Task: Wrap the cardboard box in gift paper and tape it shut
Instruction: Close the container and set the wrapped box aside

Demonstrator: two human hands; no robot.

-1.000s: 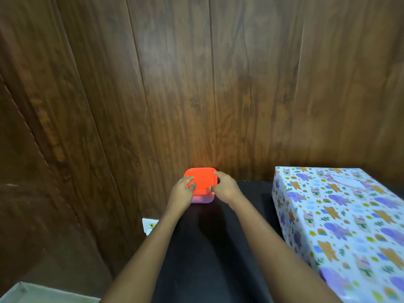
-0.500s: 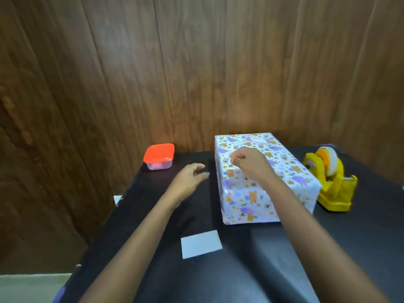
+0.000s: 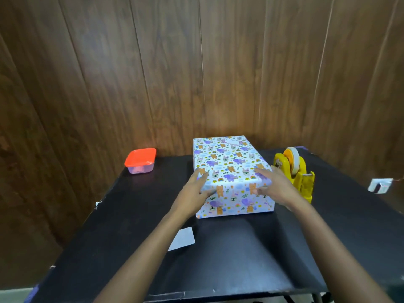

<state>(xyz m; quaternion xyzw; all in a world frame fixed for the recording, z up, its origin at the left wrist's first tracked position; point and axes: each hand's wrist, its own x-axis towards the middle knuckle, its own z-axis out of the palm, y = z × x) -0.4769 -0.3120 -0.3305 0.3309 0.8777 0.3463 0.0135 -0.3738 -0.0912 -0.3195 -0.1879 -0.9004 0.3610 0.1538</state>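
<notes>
At the back edge of the black counter (image 3: 131, 215) lies the rectangular box wrapped in animal-print gift paper (image 3: 229, 158). The left hand (image 3: 195, 190) and right hand (image 3: 274, 186) each clasp a near top corner, likely to steady or shift it.

Both hands left the small clear plastic container with an orange lid (image 3: 140, 161), which lay beyond the left hand (image 3: 196, 190). That hand joined the right hand (image 3: 276, 185) in gripping the near corners of the rectangular box wrapped in animal-print paper (image 3: 228, 159).
</notes>
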